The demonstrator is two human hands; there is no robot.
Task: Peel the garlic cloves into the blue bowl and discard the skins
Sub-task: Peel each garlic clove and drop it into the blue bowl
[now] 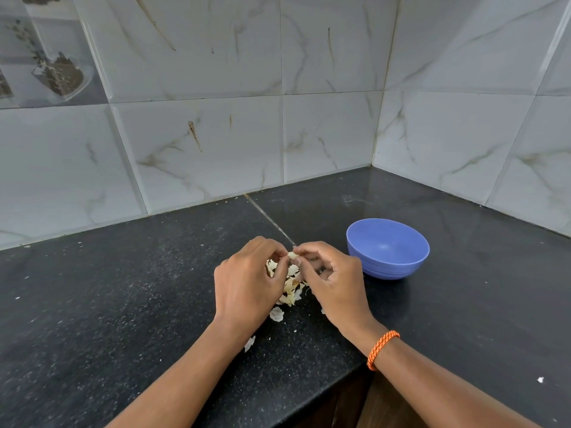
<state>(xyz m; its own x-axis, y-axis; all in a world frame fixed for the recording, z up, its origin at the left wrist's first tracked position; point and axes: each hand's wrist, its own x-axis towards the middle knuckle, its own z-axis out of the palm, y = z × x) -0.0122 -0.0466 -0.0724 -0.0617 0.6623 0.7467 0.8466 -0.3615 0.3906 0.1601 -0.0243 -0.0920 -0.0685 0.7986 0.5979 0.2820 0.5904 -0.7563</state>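
Both my hands, left (247,282) and right (335,282), pinch one garlic clove (293,255) over skins (289,291) on the table (123,304). Peeling seems underway. Next: strip it, drop it in the empty bowl (387,247) at three o'clock.

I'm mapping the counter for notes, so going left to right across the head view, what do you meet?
Left hand → garlic clove pinched between both hands → right hand → blue bowl, which looks empty.
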